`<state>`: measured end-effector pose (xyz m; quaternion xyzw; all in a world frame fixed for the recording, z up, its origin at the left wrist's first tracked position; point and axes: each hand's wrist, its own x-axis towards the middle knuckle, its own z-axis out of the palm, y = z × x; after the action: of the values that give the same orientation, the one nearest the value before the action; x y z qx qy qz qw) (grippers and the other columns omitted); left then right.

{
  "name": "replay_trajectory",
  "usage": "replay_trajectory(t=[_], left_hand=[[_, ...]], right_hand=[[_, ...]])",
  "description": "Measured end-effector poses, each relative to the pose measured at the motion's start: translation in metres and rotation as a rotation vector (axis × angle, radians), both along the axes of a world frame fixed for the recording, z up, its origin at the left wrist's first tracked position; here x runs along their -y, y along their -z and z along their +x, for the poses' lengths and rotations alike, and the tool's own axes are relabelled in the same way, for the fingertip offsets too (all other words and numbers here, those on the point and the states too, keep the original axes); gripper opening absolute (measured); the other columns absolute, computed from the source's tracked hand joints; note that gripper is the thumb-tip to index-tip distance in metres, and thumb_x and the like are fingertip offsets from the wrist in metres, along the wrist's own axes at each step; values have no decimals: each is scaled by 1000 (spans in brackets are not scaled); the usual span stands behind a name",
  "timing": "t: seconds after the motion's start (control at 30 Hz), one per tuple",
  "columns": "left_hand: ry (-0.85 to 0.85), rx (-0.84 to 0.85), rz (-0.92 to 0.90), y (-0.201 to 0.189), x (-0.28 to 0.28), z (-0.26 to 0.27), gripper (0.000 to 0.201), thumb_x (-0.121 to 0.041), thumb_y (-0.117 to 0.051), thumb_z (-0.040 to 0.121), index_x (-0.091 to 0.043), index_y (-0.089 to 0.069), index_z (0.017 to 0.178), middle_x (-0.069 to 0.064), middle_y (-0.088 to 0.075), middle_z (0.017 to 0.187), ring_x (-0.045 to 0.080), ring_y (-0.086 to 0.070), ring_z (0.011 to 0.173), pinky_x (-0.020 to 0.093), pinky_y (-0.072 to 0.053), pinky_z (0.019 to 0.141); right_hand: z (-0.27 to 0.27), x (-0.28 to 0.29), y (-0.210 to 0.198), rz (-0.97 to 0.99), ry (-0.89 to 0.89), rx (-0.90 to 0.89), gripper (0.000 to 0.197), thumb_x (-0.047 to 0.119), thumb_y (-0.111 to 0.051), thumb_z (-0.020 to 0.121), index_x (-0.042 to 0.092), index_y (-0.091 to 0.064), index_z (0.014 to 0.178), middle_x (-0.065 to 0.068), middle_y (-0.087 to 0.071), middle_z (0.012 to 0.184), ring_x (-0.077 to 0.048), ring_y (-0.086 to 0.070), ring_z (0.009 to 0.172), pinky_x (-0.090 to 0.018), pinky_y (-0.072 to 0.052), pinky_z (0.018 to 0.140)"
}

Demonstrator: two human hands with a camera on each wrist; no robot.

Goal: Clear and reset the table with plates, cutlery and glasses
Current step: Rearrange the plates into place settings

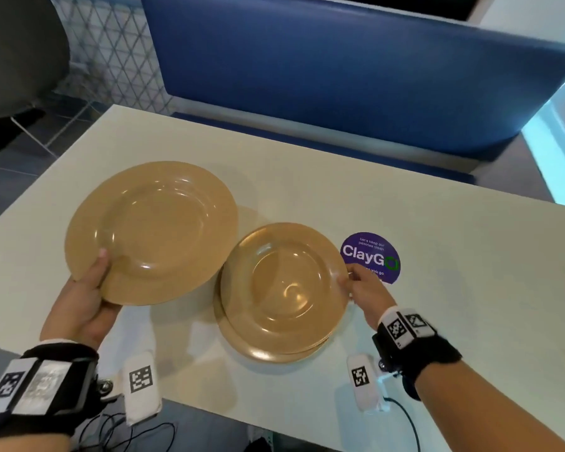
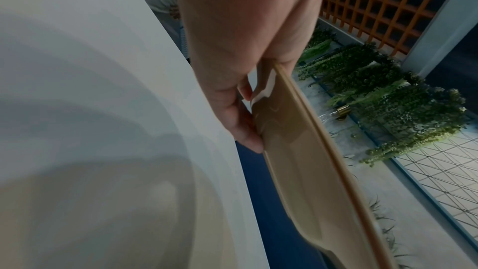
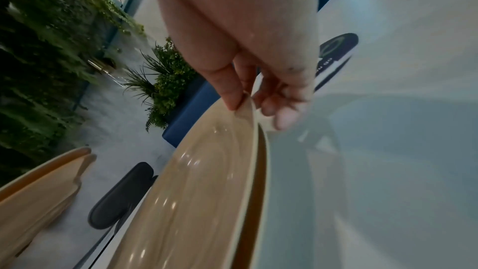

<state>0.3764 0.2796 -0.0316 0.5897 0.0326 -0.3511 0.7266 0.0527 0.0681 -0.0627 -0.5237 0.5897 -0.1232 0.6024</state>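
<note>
Above the tabletop (image 1: 437,321), toward its left edge: tan plate (image 1: 150,233) gripped at its near rim by left hand (image 1: 85,298), thumb on top, fingers beneath. Near the middle, toward the near edge: stack of plates (image 1: 274,347), top plate (image 1: 284,282) pinched at its right rim by right hand (image 1: 366,295). Just right of the stack: purple round sticker (image 1: 372,252).
</note>
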Motion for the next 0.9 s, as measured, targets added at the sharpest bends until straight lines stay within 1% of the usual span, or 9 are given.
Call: replay_trajectory(t=[0.1, 0.2, 0.27, 0.33, 0.43, 0.53, 0.63, 0.77, 0.9], left_hand=[[18, -3, -22, 2, -3, -8, 45, -30, -48, 95, -16, -46, 138, 0, -62, 122, 13, -60, 108, 27, -59, 71], [18, -2, -34, 6, -8, -13, 47, -30, -48, 95, -15, -44, 139, 5, -59, 128, 14, -60, 109, 29, -59, 72], [-4, 8, -33, 7, -14, -14, 47, -29, -49, 95, -15, -43, 139, 6, -58, 130, 15, -59, 110, 30, -58, 74], [-26, 31, -33, 9, -24, -14, 46, -29, -48, 95, -18, -43, 139, 5, -58, 130, 15, -59, 110, 30, -58, 74], [-52, 55, -16, 13, -41, -15, 42, -30, -50, 95, -22, -45, 136, 1, -60, 125, 16, -57, 112, 30, -59, 72], [-27, 68, 0, 17, -50, -25, 40, -30, -50, 94, -22, -46, 133, 1, -61, 119, 16, -58, 109, 26, -59, 69], [77, 70, -9, 19, -44, -48, 49, -30, -50, 93, -14, -42, 138, 7, -60, 123, 16, -60, 105, 26, -58, 73], [202, -21, -28, 21, -26, -86, 56, -35, -54, 85, -11, -45, 136, 12, -62, 123, 18, -67, 98, 28, -59, 74], [343, -56, -35, 22, -19, -108, 64, -48, -52, 80, -13, -47, 134, 13, -64, 122, 24, -62, 109, 35, -57, 84]], right_hand=[[0, -14, 2, 14, -5, -41, 19, 6, -48, 89, 10, -59, 104, -12, -64, 92, -18, -56, 70, -24, -44, 57], [-2, -25, -6, -17, -2, -31, 16, 4, -47, 89, 7, -57, 101, -9, -61, 81, -16, -52, 60, -22, -38, 51], [-9, -26, -14, -74, 44, -4, 13, 3, -49, 88, 6, -58, 96, -8, -61, 77, -17, -52, 60, -23, -38, 52], [-20, -23, -24, -133, 94, 17, 14, -2, -49, 87, 7, -59, 90, -10, -61, 74, -20, -52, 59, -25, -40, 52], [-47, -16, -44, -215, 177, 67, 25, -9, -49, 84, 12, -60, 78, -8, -62, 60, -20, -52, 50, -24, -43, 48], [-65, -15, -68, -249, 216, 133, 28, -4, -47, 90, 17, -60, 77, 4, -65, 50, -7, -55, 41, -22, -46, 44], [-60, -24, -85, -243, 172, 199, 26, 1, -44, 94, 19, -59, 82, 6, -68, 57, -5, -60, 48, -26, -48, 52], [-31, -46, -92, -252, 78, 220, 28, -1, -42, 95, 18, -58, 82, -9, -60, 74, -20, -55, 62, -30, -46, 57], [-5, -64, -88, -238, 17, 192, 19, 2, -41, 96, 11, -56, 104, -8, -61, 82, -21, -56, 71, -32, -48, 63]])
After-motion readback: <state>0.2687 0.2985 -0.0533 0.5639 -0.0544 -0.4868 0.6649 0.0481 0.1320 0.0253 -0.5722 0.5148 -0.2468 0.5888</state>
